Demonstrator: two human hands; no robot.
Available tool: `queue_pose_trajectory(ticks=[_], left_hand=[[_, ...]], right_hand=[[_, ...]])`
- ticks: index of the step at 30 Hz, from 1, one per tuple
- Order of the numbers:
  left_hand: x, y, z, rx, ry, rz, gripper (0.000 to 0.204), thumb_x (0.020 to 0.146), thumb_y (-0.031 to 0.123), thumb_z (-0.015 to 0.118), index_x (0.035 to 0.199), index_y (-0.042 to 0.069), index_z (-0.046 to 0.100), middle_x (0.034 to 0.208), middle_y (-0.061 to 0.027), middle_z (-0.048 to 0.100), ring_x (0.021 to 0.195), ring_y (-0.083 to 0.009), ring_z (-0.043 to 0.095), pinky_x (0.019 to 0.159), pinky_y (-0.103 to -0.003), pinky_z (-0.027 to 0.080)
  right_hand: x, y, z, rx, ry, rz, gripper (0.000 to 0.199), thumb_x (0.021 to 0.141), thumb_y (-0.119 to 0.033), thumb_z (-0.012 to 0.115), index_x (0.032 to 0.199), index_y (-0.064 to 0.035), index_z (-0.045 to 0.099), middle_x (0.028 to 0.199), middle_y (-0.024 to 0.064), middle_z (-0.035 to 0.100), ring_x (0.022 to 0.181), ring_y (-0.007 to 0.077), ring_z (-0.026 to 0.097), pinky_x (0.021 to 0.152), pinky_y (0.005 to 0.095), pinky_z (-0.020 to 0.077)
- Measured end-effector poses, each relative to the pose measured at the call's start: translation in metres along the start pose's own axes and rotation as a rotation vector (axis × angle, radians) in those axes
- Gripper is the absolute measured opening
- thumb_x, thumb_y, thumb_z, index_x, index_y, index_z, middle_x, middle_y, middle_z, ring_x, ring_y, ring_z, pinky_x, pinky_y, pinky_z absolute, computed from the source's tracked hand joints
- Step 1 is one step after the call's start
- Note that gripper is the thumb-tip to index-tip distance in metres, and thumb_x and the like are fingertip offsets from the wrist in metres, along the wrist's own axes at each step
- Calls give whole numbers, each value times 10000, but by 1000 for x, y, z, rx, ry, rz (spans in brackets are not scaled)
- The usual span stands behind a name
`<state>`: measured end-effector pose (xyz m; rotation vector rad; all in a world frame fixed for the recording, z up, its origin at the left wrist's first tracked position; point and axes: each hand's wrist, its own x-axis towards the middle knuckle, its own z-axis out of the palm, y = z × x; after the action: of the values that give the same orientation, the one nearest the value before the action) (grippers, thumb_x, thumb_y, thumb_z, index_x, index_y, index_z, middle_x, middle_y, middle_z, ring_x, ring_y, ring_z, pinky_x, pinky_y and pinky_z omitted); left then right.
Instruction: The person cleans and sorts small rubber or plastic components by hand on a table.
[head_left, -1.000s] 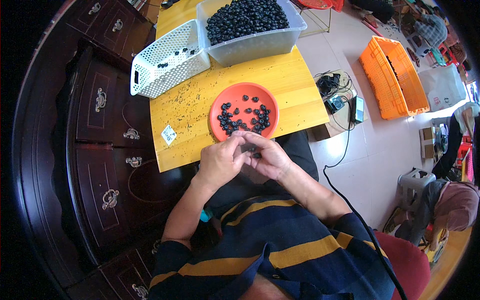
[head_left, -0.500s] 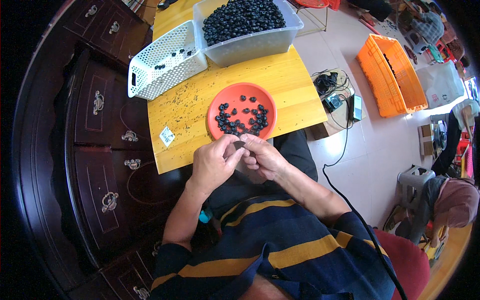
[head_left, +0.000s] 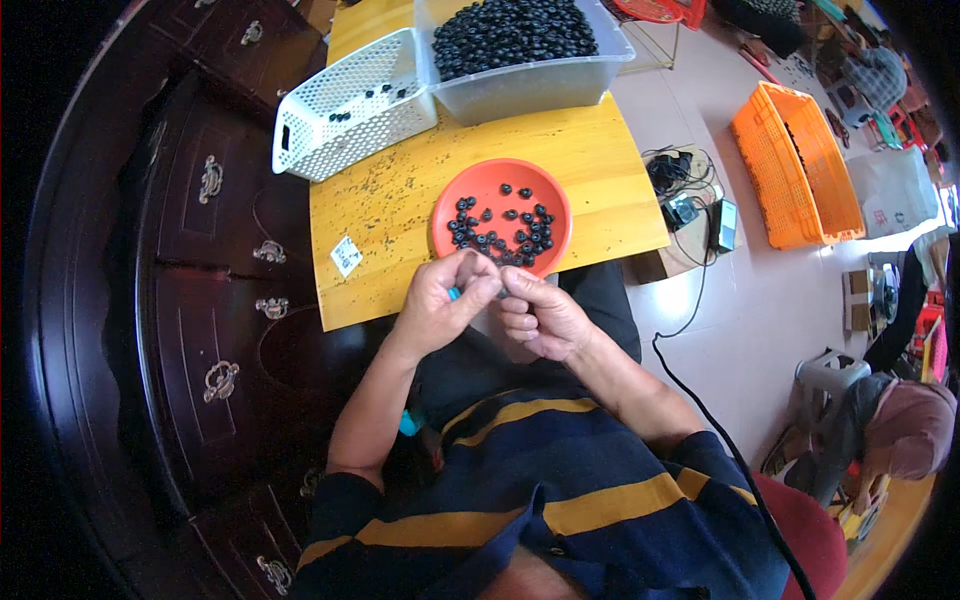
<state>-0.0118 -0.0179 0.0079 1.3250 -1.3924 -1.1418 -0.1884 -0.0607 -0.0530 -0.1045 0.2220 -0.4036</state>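
My left hand and my right hand meet fingertip to fingertip just in front of a round red plate. Both are closed in a pinch. Whatever lies between the fingertips is tiny, dark and mostly covered by the fingers. A bit of teal shows at my left palm; I cannot make out what it belongs to. Several small black ring-shaped parts are scattered on the plate, most of them toward its near side and right.
A clear plastic bin heaped with black parts stands at the table's back. Beside it is a white perforated basket with a few parts. Dark crumbs and a white printed square lie on the yellow table. An orange crate stands right; drawers left.
The dark piece that showed between my fingertips is now mostly hidden. A bit of teal has come into sight at my left hand. The whole view has shifted slightly.
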Motion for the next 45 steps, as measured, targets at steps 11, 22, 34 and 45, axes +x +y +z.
queue_pose_trajectory(ticks=[11,22,34,45], left_hand=[[2,-20,0,58,64,132,140,913,80,719,1028,23,665,766,71,625,637,-7,513,583,-213,425],[-2,-1,2,733,135,249,374,842,402,803,937,84,632,728,-74,667,659,-252,697,575,-362,526],[0,-8,2,875,191,338,439,868,486,752,832,85,577,695,-72,643,616,-267,683,535,-380,513],[2,-18,4,843,191,367,427,881,459,741,791,82,561,654,-92,626,582,-283,668,511,-385,505]], right_hand=[[-1,0,-2,83,100,-52,167,1026,-307,611,1011,-143,579,700,-60,453,538,41,392,431,180,298],[5,0,2,91,165,-45,249,1023,-335,601,980,-89,615,675,-58,505,509,48,422,422,197,305],[6,-1,5,82,223,-71,222,1021,-311,611,972,-94,607,660,-70,481,493,38,402,413,197,298],[7,0,13,62,292,-102,139,989,-268,670,984,-155,590,680,-73,463,504,32,402,410,179,295]])
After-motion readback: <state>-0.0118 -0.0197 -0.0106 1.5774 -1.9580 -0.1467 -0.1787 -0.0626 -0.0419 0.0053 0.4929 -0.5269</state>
